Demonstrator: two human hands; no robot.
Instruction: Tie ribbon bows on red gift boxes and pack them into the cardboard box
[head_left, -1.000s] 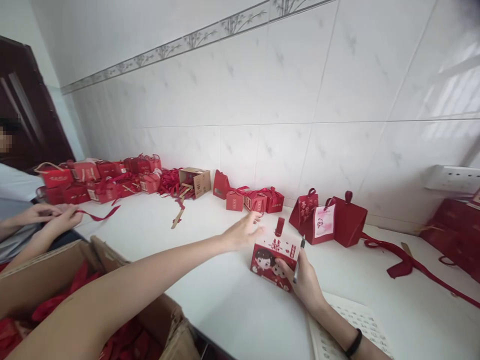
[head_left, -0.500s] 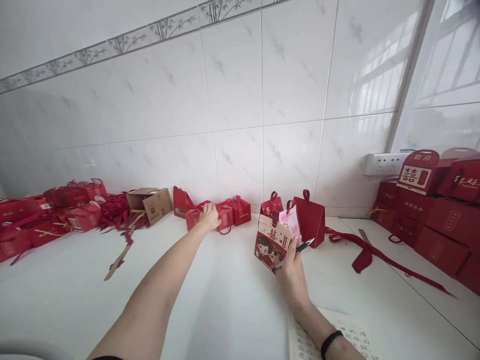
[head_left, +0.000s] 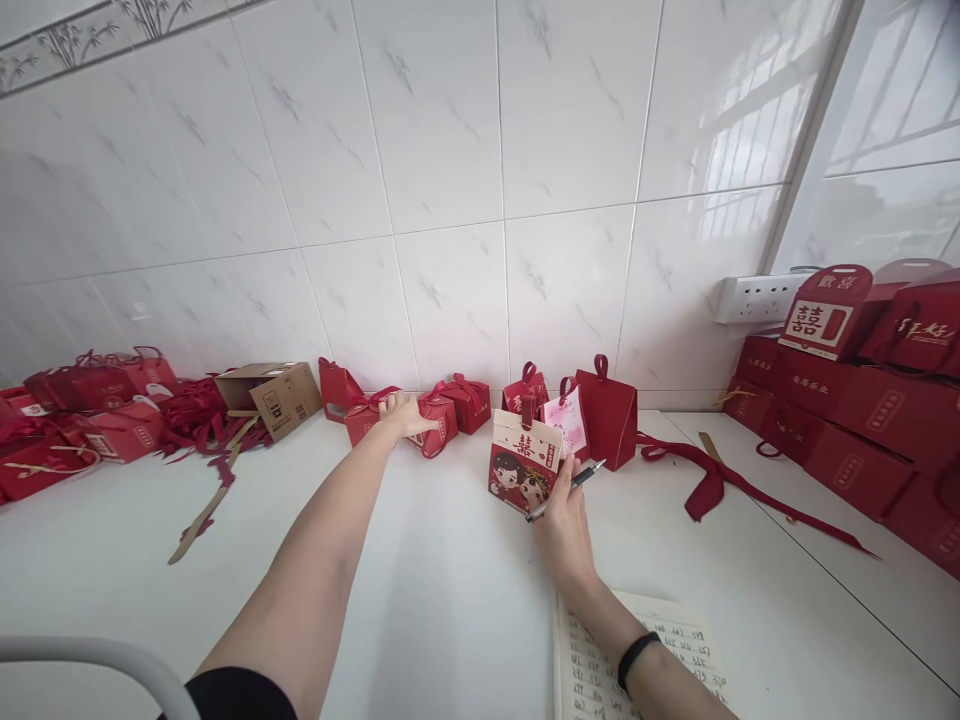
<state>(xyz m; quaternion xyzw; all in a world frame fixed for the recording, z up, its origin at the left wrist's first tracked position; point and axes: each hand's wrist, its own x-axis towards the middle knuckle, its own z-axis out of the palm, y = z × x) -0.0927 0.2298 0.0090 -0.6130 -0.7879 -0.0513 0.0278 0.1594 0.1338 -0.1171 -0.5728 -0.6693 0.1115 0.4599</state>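
My left hand (head_left: 403, 414) reaches forward over a ribbon-tied red gift box (head_left: 440, 420) near the wall, thumb out to the right and fingers curled over the box's top. Close behind it on the right is another ribboned red box (head_left: 470, 403). A black-and-silver pen (head_left: 587, 474) lies in my right hand (head_left: 564, 525), pointing up to the right. That hand is at the right edge of an upright gift box (head_left: 517, 462) printed with a cartoon couple. Behind this stand a pink card-like packet (head_left: 568, 420) and a red peaked box (head_left: 611, 420).
A notebook (head_left: 600, 670) with handwritten numbers lies under my right forearm. Red boxes (head_left: 847, 390) are stacked at right, below a power strip (head_left: 757, 297). Loose ribbon (head_left: 705, 490) trails across the table. An open cardboard box (head_left: 289, 400) and more red boxes (head_left: 124, 430) sit at left.
The view has tipped downward and shifted slightly, showing more of the notebook. My left hand stays at the ribboned boxes, its thumb now stretched further right. My right hand still holds the pen.
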